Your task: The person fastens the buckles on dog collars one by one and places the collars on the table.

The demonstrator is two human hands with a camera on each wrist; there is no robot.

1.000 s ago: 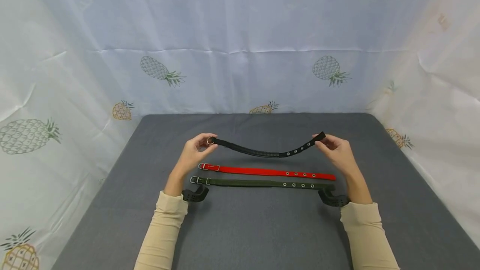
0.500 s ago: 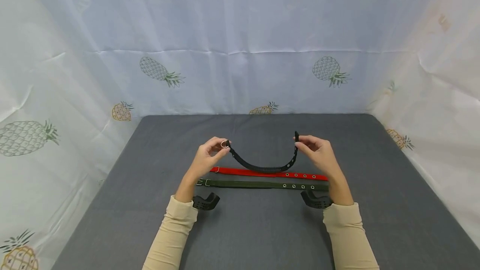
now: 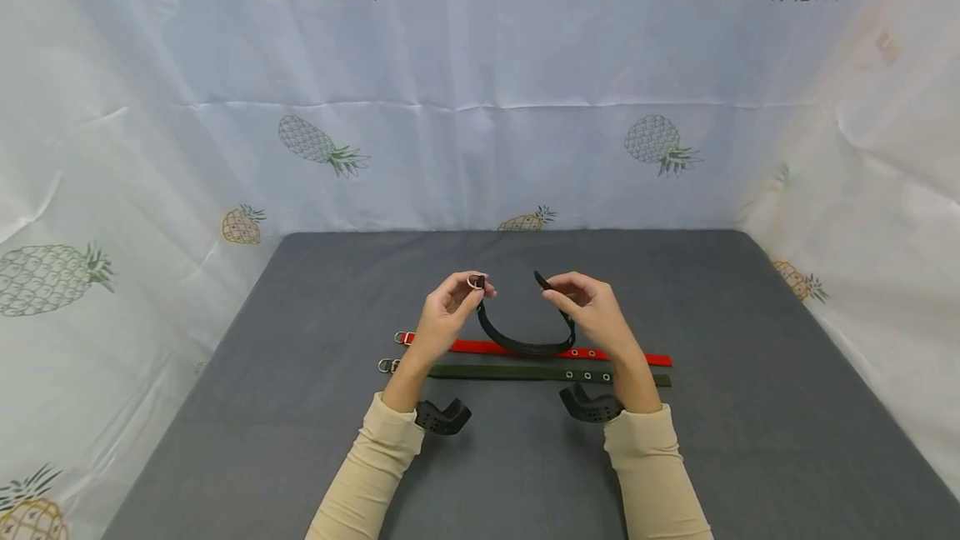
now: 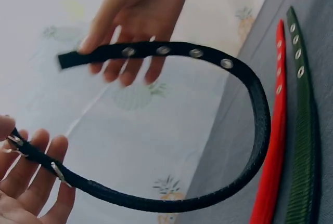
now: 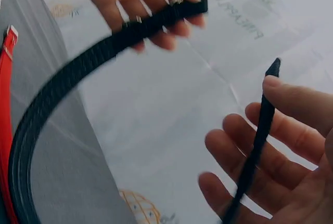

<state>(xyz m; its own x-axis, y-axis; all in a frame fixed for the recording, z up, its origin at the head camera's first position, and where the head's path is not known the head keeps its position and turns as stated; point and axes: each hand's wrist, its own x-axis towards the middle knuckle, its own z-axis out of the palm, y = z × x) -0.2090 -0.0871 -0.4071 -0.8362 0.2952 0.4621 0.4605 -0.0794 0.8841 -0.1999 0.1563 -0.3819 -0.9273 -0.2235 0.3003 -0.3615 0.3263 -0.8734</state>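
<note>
A black dog collar (image 3: pixel 527 348) hangs in a U above the table, held up by its two ends. My left hand (image 3: pixel 447 312) pinches the buckle end, where a metal ring shows. In the left wrist view, the strap (image 4: pixel 263 125) curves round from the buckle to a row of metal eyelets. Thumb and fingers of my right hand (image 3: pixel 595 312) pinch the eyelet end near its tip. Below, a red collar (image 3: pixel 468 347) and a dark green collar (image 3: pixel 502 372) lie flat and side by side, buckles to the left, partly hidden by my arms and the black collar.
All this is over a grey table (image 3: pixel 517 482). A white curtain (image 3: pixel 480 165) with pineapple prints stands behind it and at both sides. Black camera mounts (image 3: pixel 444 417) sit on both wrists, above the table near the green collar.
Both hands have moved towards each other, bringing the black collar's ends closer. The strap has gone from a shallow sag to a deep U. The red and green collars have stayed put.
</note>
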